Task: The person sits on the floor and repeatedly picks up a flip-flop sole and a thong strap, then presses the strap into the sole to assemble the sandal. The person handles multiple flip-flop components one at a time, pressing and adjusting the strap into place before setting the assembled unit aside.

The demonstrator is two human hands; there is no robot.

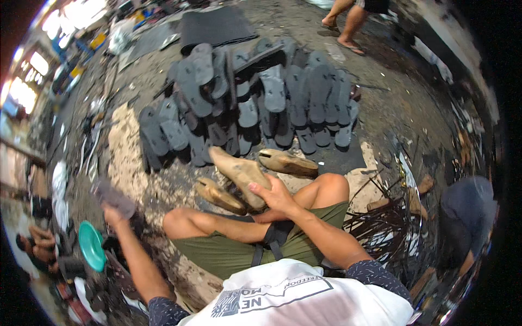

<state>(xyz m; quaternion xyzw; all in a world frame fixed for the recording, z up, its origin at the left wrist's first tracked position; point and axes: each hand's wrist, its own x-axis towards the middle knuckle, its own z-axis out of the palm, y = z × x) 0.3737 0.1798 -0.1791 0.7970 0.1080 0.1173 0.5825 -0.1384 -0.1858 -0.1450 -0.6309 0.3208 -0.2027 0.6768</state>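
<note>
I sit cross-legged on the ground in green shorts. My right hand [277, 196] grips a tan wooden shoe last [239, 175] held over my knees. My left hand [113, 213] is stretched out to my left and holds a grey shoe sole [111, 196], blurred by motion. Two more wooden lasts lie close by: one [220, 196] just left of my right hand, one [287, 162] on the ground beyond it. A large spread of grey shoe soles [255, 103] lies in rows on the ground ahead.
A teal plastic bowl [91, 245] sits by my left elbow. Black rubber sheets [215, 27] lie at the far side. A bundle of dark strips [380, 223] lies to my right. Another person's legs in sandals [348, 27] stand beyond; someone crouches at right [465, 217].
</note>
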